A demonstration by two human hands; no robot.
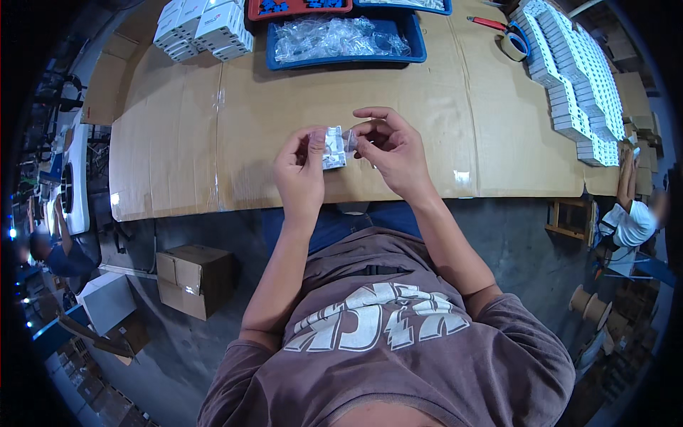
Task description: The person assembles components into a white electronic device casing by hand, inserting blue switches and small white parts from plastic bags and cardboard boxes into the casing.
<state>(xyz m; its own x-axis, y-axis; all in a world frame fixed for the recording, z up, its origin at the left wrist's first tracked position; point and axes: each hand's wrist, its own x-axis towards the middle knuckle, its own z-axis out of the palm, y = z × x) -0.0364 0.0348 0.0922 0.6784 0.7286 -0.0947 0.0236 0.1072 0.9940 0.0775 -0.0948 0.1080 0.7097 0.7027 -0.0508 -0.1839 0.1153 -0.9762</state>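
Observation:
Over the near part of the cardboard-covered table (284, 107), my left hand (300, 162) is closed on a small white printed box (334, 148), thumb across its left side. My right hand (393, 151) pinches a small clear plastic bag (349, 140) against the box's right side. The thumb and index fingertip meet on the bag, while the other fingers are bent and apart. What the bag holds is too small to make out. Whether the bag is partly inside the box, I cannot tell.
Ahead stands a blue tray (420, 53) of clear plastic bags, behind it a red tray (299, 14) with blue pieces. White boxes (220, 28) are stacked far left, more boxes (569, 85) far right, near a tape roll (514, 47) and red-handled tool (488, 23). People work at both sides.

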